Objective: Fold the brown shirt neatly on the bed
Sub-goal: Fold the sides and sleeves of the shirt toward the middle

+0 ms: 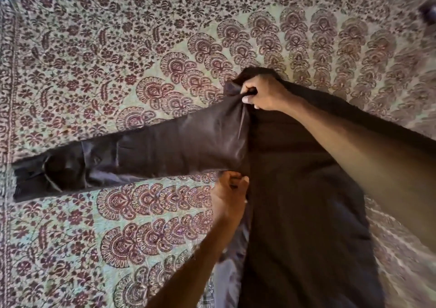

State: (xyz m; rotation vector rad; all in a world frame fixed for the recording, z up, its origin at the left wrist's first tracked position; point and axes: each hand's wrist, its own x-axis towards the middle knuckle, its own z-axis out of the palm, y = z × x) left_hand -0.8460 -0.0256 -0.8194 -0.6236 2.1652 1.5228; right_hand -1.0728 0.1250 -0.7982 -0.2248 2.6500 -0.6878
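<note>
Counted in view: 1 brown shirt, w/ 1 long sleeve seen stretched out flat to the left; a 2nd sleeve isn't made out. 2 hands are counted: 1 left hand, 1 right hand, each closed on shirt fabric. 1 bed is seen, under 1 patterned spread. At the top right corner 1 dark item is glimpsed, possibly cloth, too blurred to tell.

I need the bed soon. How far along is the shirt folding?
Early. Done: the brown shirt lies spread on the patterned bedspread, with one sleeve stretched out flat to the left. In hand: the right hand and left hand pinch the fabric where that sleeve joins the body. Left: folding the sleeve in, then the body.
</note>
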